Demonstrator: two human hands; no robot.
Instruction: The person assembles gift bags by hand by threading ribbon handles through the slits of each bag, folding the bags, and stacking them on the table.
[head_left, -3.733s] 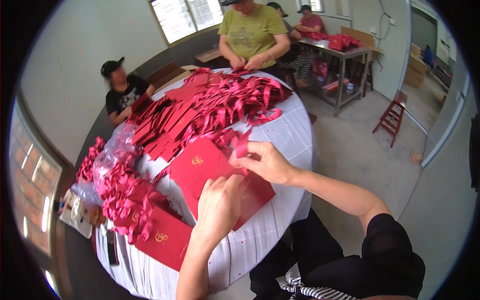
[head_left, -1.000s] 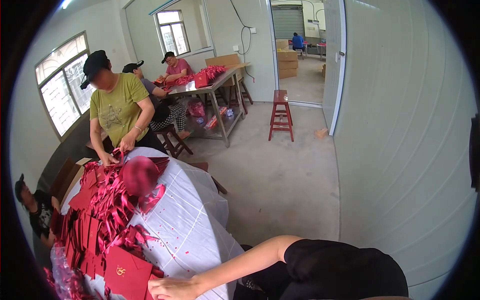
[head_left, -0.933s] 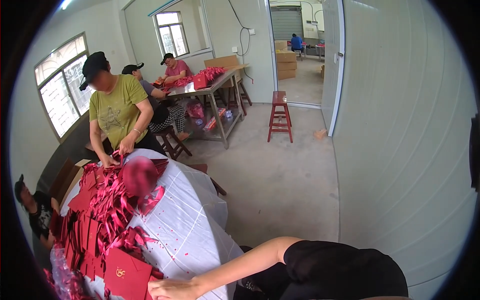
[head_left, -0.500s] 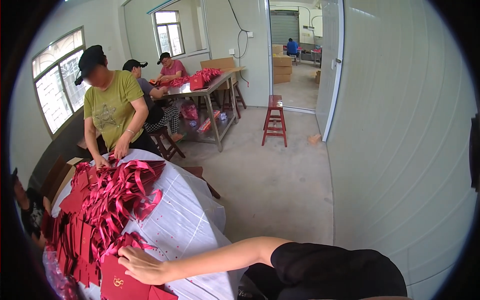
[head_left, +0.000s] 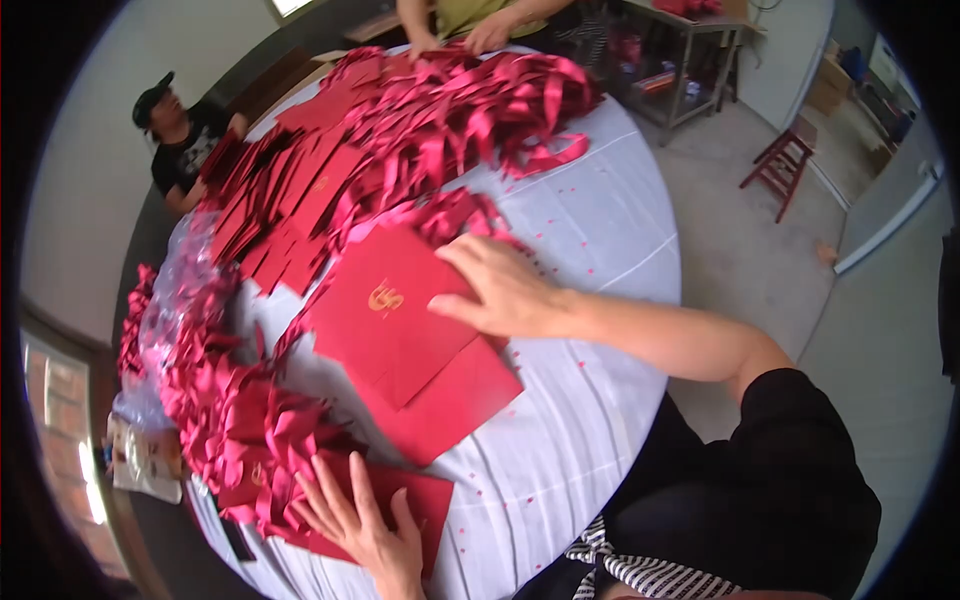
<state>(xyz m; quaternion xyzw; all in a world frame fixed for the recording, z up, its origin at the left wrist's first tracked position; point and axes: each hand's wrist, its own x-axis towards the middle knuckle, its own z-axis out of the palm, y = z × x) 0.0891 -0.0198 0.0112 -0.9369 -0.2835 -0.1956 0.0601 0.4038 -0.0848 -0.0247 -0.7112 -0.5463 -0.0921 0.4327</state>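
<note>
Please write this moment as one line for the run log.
right hand: flat on red envelope | left hand: on lower red envelope | red ribbon pile: beside | white tablecloth

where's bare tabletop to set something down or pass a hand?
Free: white tablecloth between the red ribbon heap and the right hand; also the near strip below the red envelopes. Crowded: the far and left sides, and the ribbon pile by the left hand.

We see deep red paper envelopes (head_left: pixel 400 320) with a gold emblem, a white cloth-covered tabletop (head_left: pixel 600 220) speckled with red scraps, and glossy crimson ribbons (head_left: pixel 480 100).
</note>
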